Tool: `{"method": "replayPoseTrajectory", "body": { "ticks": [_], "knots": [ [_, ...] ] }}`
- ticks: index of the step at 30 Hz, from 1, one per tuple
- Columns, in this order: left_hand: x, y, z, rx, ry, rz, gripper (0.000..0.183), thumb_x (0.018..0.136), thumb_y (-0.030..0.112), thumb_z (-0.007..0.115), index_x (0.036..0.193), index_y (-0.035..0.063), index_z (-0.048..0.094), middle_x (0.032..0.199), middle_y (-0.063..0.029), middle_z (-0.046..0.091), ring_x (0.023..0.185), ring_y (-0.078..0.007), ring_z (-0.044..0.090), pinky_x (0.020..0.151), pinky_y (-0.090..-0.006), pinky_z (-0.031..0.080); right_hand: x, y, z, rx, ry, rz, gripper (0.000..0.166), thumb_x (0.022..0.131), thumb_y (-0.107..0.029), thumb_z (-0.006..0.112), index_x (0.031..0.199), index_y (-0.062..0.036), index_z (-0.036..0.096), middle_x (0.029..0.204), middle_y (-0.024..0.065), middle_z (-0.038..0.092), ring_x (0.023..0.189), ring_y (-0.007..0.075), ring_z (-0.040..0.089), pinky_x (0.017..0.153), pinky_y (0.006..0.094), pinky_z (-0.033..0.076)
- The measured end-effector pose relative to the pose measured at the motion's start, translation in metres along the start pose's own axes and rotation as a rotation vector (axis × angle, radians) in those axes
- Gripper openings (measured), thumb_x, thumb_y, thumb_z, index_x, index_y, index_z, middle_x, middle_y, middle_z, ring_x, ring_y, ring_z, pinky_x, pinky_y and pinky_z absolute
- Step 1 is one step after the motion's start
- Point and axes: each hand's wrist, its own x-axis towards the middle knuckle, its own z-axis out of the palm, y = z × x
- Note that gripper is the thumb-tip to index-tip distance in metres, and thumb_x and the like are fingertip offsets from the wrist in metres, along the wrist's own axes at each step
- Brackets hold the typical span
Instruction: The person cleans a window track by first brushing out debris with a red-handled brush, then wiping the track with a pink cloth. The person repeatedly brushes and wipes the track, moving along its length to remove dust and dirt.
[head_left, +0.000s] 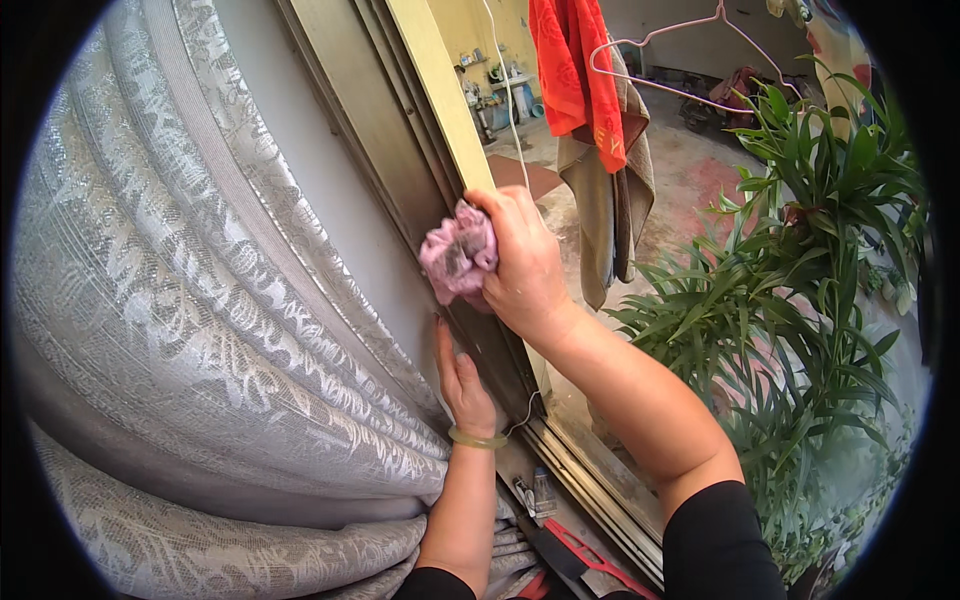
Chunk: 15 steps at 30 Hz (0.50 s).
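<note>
My right hand (529, 262) grips a crumpled pink cloth (459, 255) with dark dirt stains on it. The hand is at the edge of the metal window frame (442, 97), with the cloth over the frame's grooved inner side. Lower down, my left hand (466, 390) is raised with its fingers extended, beside the white wall strip (330, 187) and the frame. It holds nothing that I can see; whether its palm touches the wall I cannot tell. A pale green bangle (478, 439) circles the left wrist.
Grey patterned curtains (225, 360) hang along the left. A red-handled brush (592, 559) and a small bottle (543, 491) lie near the lower sliding track (592, 499). Beyond the opening hang a red towel (574, 75), a pink hanger (675, 86) and leafy plants (810, 225). A white cord (512, 97) runs down the frame.
</note>
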Motion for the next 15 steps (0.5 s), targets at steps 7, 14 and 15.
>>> {"method": "replayPoseTrajectory", "body": {
  "ticks": [7, 14, 15],
  "knots": [
    [0.006, 0.024, -0.006, -0.002, 0.035, -0.022, 0.067, 0.105, 0.046, 0.025, 0.147, -0.0052, 0.03, 0.154, -0.0173, 0.031, 0.143, -0.0279, 0.028, 0.116, -0.0431, 0.024, 0.154, -0.019, 0.026, -0.301, 0.23, -0.301, 0.01, 0.082, -0.004, 0.055, 0.091, -0.0002, 0.054, 0.092, 0.0221, 0.056, 0.088, 0.0409, 0.059, 0.077, 0.0476, 0.051],
    [0.007, 0.01, -0.013, -0.001, 0.049, -0.002, 0.063, 0.105, 0.042, 0.024, 0.146, -0.0047, 0.032, 0.153, -0.0173, 0.034, 0.142, -0.0277, 0.03, 0.114, -0.0434, 0.024, 0.127, 0.0, 0.046, -0.445, 0.268, -0.542, 0.006, 0.081, -0.011, 0.059, 0.078, -0.0068, 0.056, 0.084, 0.0132, 0.054, 0.083, 0.0302, 0.058, 0.07, 0.0384, 0.051],
    [0.008, 0.011, -0.013, 0.011, 0.041, 0.004, 0.062, 0.105, 0.042, 0.024, 0.146, -0.0046, 0.032, 0.153, -0.0175, 0.034, 0.142, -0.0279, 0.03, 0.114, -0.0435, 0.025, 0.116, 0.002, 0.045, -0.441, 0.273, -0.54, 0.007, 0.08, -0.012, 0.06, 0.076, -0.0074, 0.056, 0.083, 0.0122, 0.053, 0.082, 0.0295, 0.057, 0.069, 0.0373, 0.05]
  ]
}}
